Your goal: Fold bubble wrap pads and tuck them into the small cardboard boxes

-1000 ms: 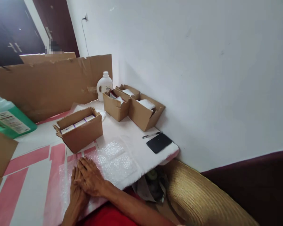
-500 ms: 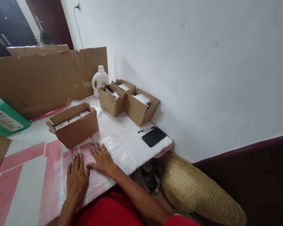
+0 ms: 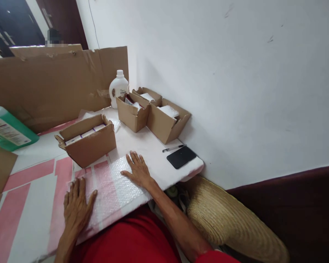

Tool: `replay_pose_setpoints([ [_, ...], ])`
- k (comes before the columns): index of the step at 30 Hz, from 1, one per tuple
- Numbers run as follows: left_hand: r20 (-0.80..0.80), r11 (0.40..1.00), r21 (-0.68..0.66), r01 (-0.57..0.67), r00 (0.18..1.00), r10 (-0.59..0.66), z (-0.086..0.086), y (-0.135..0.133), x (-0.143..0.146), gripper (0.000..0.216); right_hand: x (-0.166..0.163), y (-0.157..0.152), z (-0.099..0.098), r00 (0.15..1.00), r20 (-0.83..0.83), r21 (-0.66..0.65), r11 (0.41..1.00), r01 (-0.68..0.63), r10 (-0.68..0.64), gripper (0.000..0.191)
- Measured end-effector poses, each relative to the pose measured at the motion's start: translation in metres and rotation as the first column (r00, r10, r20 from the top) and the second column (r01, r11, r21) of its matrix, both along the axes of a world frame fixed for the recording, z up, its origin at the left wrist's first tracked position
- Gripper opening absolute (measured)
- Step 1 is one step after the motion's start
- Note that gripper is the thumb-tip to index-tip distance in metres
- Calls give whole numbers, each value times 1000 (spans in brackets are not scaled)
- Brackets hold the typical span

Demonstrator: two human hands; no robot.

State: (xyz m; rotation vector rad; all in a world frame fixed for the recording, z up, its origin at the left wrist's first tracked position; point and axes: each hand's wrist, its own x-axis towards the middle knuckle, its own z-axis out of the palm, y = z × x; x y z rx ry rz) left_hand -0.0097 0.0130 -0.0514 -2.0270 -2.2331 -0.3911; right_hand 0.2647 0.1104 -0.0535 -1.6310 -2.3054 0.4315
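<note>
A clear sheet of bubble wrap (image 3: 112, 191) lies flat along the near edge of the table. On its left part rests my left hand (image 3: 77, 204), palm down with the fingers stretched out. My right hand (image 3: 138, 170) lies flat over its right end, fingers spread and the thumb pointing left. Neither hand grips anything. Just beyond the sheet stands an open cardboard box (image 3: 90, 148) holding white cartons with purple edges.
Three cardboard boxes (image 3: 164, 122) with wrapped items stand against the wall, beside a white jug (image 3: 118, 87). A black phone (image 3: 181, 157) and a pen (image 3: 172, 148) lie at right. A green liquid container (image 3: 11, 129) is left, before a cardboard partition (image 3: 57, 87). A straw hat (image 3: 222, 215) sits below.
My hands have slid apart across the bubble wrap, the left one leftward and the right one to the right. The view has shifted slightly.
</note>
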Motion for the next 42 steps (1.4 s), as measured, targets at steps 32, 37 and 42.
replay_pose_setpoints([
  [32, 284, 923, 145, 355, 879, -383, -9, -105, -96, 36, 100, -80, 8, 914, -221, 82, 940, -331, 341, 40],
  [37, 509, 984, 96, 152, 842, -179, 12, -87, -81, 28, 85, -61, 13, 868, -444, 81, 975, -206, 220, 21],
  [42, 601, 991, -6, -134, 792, 111, 25, -71, -71, 46, 61, -51, 9, 871, -492, 36, 999, 26, -4, 25],
])
